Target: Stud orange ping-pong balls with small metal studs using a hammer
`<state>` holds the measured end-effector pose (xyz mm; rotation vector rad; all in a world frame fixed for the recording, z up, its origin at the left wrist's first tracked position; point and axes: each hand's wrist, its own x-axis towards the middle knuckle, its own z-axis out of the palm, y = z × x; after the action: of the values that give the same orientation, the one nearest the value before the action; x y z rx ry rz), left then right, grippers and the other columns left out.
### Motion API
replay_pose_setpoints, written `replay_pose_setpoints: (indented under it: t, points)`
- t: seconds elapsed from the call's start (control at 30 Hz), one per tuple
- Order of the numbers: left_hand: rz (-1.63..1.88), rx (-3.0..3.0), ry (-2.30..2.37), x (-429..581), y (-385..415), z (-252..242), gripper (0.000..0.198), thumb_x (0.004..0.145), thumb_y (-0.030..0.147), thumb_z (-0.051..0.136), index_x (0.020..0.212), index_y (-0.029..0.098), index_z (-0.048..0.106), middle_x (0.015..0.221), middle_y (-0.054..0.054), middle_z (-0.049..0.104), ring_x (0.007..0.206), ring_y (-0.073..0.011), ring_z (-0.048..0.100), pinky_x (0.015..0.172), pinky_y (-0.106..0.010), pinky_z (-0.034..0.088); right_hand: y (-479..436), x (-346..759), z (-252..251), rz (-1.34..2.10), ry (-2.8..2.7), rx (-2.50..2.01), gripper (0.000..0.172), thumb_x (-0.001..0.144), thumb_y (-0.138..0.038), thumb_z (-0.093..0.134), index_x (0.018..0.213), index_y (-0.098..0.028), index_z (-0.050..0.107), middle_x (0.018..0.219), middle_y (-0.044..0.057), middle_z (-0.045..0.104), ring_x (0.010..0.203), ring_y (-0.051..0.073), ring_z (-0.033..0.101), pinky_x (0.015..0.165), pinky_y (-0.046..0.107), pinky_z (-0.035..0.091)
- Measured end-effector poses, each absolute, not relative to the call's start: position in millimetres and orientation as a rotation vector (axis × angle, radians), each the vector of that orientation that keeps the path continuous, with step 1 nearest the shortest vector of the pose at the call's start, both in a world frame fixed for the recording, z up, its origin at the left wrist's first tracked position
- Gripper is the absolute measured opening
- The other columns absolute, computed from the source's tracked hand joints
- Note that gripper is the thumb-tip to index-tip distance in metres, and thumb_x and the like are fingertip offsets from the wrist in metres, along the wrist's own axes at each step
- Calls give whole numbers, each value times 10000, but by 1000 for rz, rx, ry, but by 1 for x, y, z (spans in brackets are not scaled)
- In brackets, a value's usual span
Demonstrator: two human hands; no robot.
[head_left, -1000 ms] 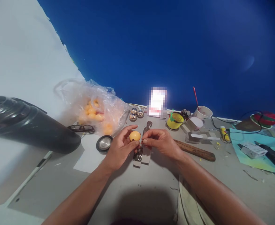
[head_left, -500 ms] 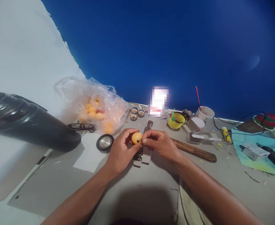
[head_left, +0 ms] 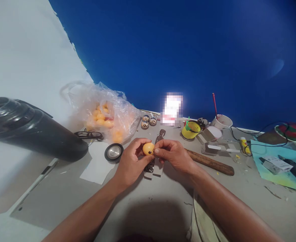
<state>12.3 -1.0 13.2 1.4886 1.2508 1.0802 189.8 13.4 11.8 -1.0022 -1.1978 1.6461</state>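
Observation:
An orange-yellow ball point(head_left: 148, 148), like a table-tennis ball, is held in my left hand point(head_left: 133, 161) with fingers and thumb around it. One small dark round spot or stud shows on its near side. My right hand point(head_left: 173, 156) has thumb and forefinger pinched together at the ball's right edge; whatever is between the fingertips is too small to tell. Partly hidden under my hands stands a small open box point(head_left: 150, 168) of dark shiny bits. A hammer lies behind and beneath my right hand, its metal head point(head_left: 161, 134) beyond and its wooden handle point(head_left: 211, 162) to the right.
A clear plastic bag point(head_left: 107, 104) of orange balls lies at the back left, near glasses, a round lid point(head_left: 114, 153) and a dark bottle point(head_left: 34, 131). Several studded balls point(head_left: 145, 124) sit by the wall. A yellow cup point(head_left: 190, 130) and blue sheet point(head_left: 261, 158) are rightward.
The whole view has shifted slightly to the right. My left hand still has the ball, and my right fingertips stay pinched at its edge.

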Motion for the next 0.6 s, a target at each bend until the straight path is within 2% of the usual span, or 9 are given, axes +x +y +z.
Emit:
replay_pose_setpoints:
  t: [0.6]
  points:
    - [1138, 1722, 1268, 12, -2, 8, 264, 810, 176, 717, 1065, 219, 661, 1038, -34, 667, 944, -184, 654, 847, -318, 545, 14, 194, 11, 1654, -1274, -1018, 350, 703, -474, 853, 731, -158, 706, 666, -10, 621, 542, 92, 527, 527, 232, 453]
